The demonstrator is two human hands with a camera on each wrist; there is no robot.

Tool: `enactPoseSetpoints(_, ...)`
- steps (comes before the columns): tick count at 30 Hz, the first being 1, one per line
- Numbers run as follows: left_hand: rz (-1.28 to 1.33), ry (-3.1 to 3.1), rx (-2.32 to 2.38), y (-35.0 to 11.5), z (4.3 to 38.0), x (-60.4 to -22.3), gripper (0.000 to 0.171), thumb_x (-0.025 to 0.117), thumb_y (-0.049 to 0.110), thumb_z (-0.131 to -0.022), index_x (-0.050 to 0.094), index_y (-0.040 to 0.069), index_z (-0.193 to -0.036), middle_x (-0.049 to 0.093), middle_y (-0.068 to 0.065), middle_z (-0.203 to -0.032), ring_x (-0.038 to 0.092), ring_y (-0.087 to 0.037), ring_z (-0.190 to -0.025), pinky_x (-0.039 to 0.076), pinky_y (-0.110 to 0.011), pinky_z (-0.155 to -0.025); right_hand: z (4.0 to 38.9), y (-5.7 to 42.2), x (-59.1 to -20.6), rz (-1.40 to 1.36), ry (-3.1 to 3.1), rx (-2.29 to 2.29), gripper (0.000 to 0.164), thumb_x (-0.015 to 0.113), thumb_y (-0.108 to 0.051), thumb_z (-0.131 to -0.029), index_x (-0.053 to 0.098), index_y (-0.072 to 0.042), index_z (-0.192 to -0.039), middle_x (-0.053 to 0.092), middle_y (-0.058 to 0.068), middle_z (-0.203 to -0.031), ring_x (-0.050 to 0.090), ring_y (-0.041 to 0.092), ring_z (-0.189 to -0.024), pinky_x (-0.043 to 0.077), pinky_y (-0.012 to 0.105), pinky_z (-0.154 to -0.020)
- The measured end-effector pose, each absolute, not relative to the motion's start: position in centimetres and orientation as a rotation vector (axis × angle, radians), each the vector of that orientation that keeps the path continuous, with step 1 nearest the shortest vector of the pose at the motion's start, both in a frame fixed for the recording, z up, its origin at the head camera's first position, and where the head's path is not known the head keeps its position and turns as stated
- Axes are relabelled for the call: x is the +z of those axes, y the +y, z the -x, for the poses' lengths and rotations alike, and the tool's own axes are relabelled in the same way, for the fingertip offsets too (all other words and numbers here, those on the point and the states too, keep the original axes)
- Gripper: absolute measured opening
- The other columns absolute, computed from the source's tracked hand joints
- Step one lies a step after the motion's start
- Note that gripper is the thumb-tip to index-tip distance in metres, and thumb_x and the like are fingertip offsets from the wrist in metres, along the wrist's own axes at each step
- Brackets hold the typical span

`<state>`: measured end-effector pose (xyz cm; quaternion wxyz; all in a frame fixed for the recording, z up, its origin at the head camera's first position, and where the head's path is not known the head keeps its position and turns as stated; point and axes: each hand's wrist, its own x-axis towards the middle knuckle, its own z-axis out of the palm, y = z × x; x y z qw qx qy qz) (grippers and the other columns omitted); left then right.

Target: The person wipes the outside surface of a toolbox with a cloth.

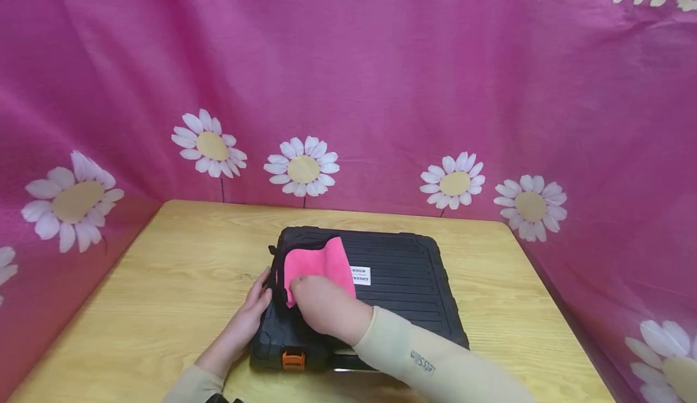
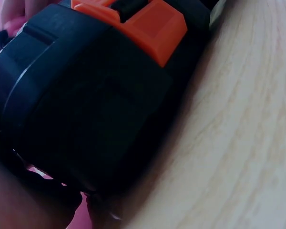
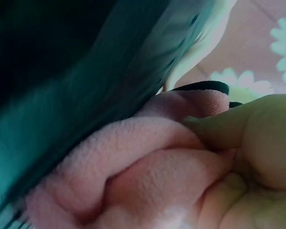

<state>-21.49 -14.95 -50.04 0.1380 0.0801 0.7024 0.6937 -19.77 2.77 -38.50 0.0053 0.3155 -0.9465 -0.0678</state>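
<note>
A black ribbed tool case (image 1: 392,282) lies flat on the wooden table, with an orange latch (image 1: 293,360) on its near side. Over the left part of its lid my right hand (image 1: 327,306) holds a pink cloth (image 1: 321,262). Soft, bunched folds of the cloth (image 3: 148,176) show in the right wrist view, gripped between thumb and fingers. My left hand (image 1: 247,318) rests against the case's left side with its fingers extended along the edge. The left wrist view shows the dark corner of the case (image 2: 86,95) and the orange latch (image 2: 152,28) up close.
The wooden table (image 1: 185,258) extends on both sides of the case. A white label (image 1: 360,275) sits on the lid, right of the cloth. Behind and beside the table hangs a magenta curtain (image 1: 370,88) printed with white daisies.
</note>
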Motion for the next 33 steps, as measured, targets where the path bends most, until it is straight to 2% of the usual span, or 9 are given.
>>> enactPoseSetpoints(5, -0.187, 2.062, 1.972, -15.1, 21.4, -50.2, 0.064, 0.032, 0.028, -0.114, 0.001, 0.008, -0.166, -0.009, -0.025, -0.171, -0.004, -0.049, -0.157, 0.001, -0.065, -0.125, 16.9, 2.9, -39.0, -1.067, -2.810, -0.398, 0.012, 0.071, -0.016, -0.095, 0.069, -0.012, -0.106, 0.065, -0.003, -0.087, 0.064, 0.006, -0.075, 0.055, 0.017, -0.069)
enactPoseSetpoints(8, -0.142, 2.063, 1.959, -15.1, 21.2, -50.2, 0.066, 0.033, 0.031, -0.113, 0.000, 0.006, -0.166, -0.006, -0.026, -0.170, -0.002, -0.049, -0.157, 0.002, -0.065, -0.125, 15.5, 2.9, -39.4, -1.092, -2.759, -0.476, 0.015, 0.071, -0.018, -0.094, 0.069, -0.014, -0.108, 0.065, -0.004, -0.092, 0.061, 0.006, -0.074, 0.055, 0.017, -0.068)
enactPoseSetpoints(13, -0.161, 2.037, 2.001, -15.0, 21.1, -50.2, 0.061, 0.030, 0.024, -0.114, 0.002, 0.008, -0.166, -0.005, -0.026, -0.171, -0.006, -0.045, -0.157, -0.001, -0.064, -0.125, 13.7, 2.9, -39.6, -1.115, -2.770, -0.530, 0.024, 0.069, -0.020, -0.097, 0.069, -0.012, -0.119, 0.071, -0.001, -0.118, 0.071, 0.007, -0.095, 0.058, 0.017, -0.079)
enactPoseSetpoints(15, -0.196, 2.034, 2.018, -15.0, 21.1, -50.2, 0.059, 0.029, 0.018, -0.113, 0.003, 0.009, -0.166, -0.006, -0.025, -0.171, -0.007, -0.044, -0.157, -0.002, -0.063, -0.124, 13.4, 3.0, -39.6, -1.141, -2.829, -0.504, 0.029, 0.068, -0.021, -0.099, 0.068, -0.011, -0.126, 0.069, 0.001, -0.129, 0.071, 0.010, -0.107, 0.058, 0.019, -0.087)
enactPoseSetpoints(17, -0.216, 2.044, 2.022, -14.9, 21.1, -50.1, 0.059, 0.028, 0.016, -0.113, 0.004, 0.009, -0.166, -0.007, -0.025, -0.170, -0.007, -0.044, -0.157, -0.004, -0.064, -0.124, 13.0, 3.2, -39.6, -1.179, -2.852, -0.500, 0.032, 0.068, -0.022, -0.099, 0.067, -0.011, -0.129, 0.068, 0.001, -0.134, 0.070, 0.010, -0.113, 0.057, 0.020, -0.090)
enactPoseSetpoints(24, -0.169, 2.077, 1.961, -15.0, 21.2, -49.7, 0.061, 0.030, 0.030, -0.114, 0.005, 0.014, -0.167, -0.007, -0.025, -0.171, -0.007, -0.049, -0.157, -0.003, -0.068, -0.123, 12.3, 3.9, -39.7, -1.292, -2.928, -0.298, 0.032, 0.067, -0.021, -0.099, 0.067, -0.009, -0.128, 0.068, 0.002, -0.132, 0.069, 0.009, -0.113, 0.057, 0.019, -0.090)
enactPoseSetpoints(28, -0.165, 2.075, 1.946, -15.0, 21.3, -49.6, 0.060, 0.028, 0.028, -0.114, 0.003, 0.015, -0.167, -0.009, -0.024, -0.171, -0.009, -0.049, -0.156, -0.004, -0.068, -0.123, 12.2, 4.2, -39.8, -1.370, -2.935, -0.305, 0.038, 0.064, -0.028, -0.102, 0.066, -0.008, -0.135, 0.066, 0.004, -0.138, 0.069, 0.013, -0.118, 0.057, 0.021, -0.093)
enactPoseSetpoints(33, -0.136, 2.067, 1.938, -15.0, 21.4, -49.7, 0.060, 0.028, 0.030, -0.114, 0.004, 0.017, -0.167, -0.009, -0.023, -0.171, -0.011, -0.049, -0.156, -0.004, -0.070, -0.122, 11.9, 4.7, -40.2, -1.441, -2.808, -0.372, 0.041, 0.063, -0.032, -0.103, 0.065, -0.007, -0.135, 0.067, 0.005, -0.138, 0.068, 0.014, -0.119, 0.056, 0.021, -0.094)
